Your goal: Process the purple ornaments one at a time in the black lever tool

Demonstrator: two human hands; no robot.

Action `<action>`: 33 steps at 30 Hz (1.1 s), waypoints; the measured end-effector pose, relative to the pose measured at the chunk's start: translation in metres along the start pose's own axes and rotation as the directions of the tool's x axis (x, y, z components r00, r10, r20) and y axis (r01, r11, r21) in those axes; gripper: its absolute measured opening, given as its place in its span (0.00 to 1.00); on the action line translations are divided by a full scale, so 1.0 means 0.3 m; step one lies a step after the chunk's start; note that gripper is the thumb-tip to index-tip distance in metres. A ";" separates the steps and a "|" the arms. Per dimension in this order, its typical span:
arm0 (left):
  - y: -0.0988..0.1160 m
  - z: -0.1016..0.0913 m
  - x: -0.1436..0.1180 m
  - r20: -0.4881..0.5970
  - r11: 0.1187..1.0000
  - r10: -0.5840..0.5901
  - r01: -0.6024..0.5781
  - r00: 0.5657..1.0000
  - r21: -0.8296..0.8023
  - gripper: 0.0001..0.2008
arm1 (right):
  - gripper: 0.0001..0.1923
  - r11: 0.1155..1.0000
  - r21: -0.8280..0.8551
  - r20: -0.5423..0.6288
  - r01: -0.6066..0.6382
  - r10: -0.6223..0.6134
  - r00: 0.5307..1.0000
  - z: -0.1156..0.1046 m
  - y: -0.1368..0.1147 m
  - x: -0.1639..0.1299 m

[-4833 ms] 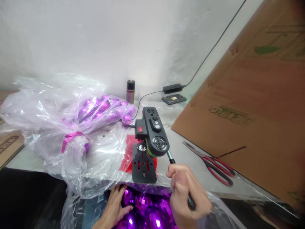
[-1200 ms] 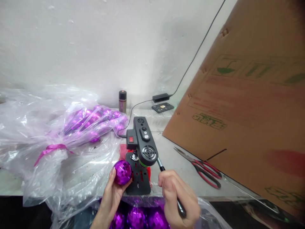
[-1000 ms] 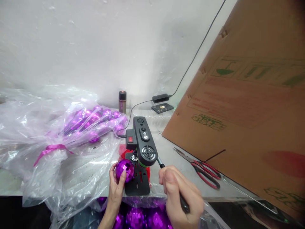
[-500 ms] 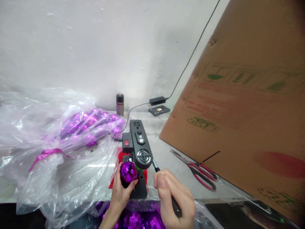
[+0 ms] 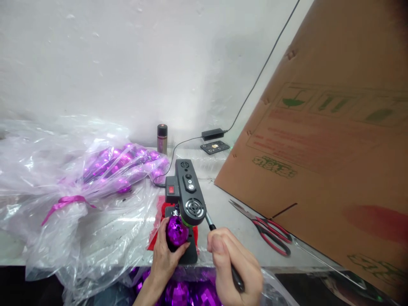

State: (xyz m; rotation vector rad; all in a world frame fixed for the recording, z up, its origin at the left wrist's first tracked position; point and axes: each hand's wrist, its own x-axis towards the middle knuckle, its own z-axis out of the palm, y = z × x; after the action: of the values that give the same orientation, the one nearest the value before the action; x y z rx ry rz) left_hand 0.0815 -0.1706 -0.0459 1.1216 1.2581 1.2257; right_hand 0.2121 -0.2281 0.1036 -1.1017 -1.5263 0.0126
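My left hand [image 5: 165, 259] holds a purple mirrored ball [image 5: 177, 230] on the base plate of a small black bench machine [image 5: 188, 196], right under its head. My right hand [image 5: 234, 265] is closed around the machine's lever handle [image 5: 210, 223], which sticks out toward me on the right. More purple mirrored balls [image 5: 188, 293] lie in an open plastic bag below the table edge, between my arms.
A clear plastic bag of purple balls [image 5: 121, 163] tied with pink ribbon lies to the left. Red-handled scissors [image 5: 270, 231] lie to the right, beside a large leaning cardboard sheet [image 5: 334, 140]. A small can [image 5: 162, 138], a power adapter [image 5: 212, 134] and a dark flat device stand by the wall.
My left hand lifted a purple ball out of the lower bag and moved it right onto the machine's base, under the head. My right hand stayed on the lever.
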 end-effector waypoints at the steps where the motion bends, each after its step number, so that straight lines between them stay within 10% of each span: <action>1: 0.003 -0.004 -0.001 0.016 1.000 0.008 -0.008 1.000 0.001 0.40 | 0.16 1.000 0.002 -0.010 0.008 -0.008 1.000 0.001 0.000 -0.001; 22: -0.002 -0.025 0.015 0.097 0.999 0.035 -0.033 0.995 -0.027 0.38 | 0.16 0.999 -0.004 -0.080 -0.047 0.046 0.996 0.013 -0.012 0.030; 33: -0.117 -0.042 0.036 0.246 0.946 0.259 -0.297 0.934 0.132 0.38 | 0.16 0.997 0.050 -0.124 -0.065 0.071 0.990 0.025 -0.006 0.020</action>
State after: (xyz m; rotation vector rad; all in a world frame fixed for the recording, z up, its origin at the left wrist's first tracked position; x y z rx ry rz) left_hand 0.0694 -0.1624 -0.0817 1.5609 1.0670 1.1731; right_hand 0.2060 -0.2213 0.1070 -1.0970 -1.3692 0.0245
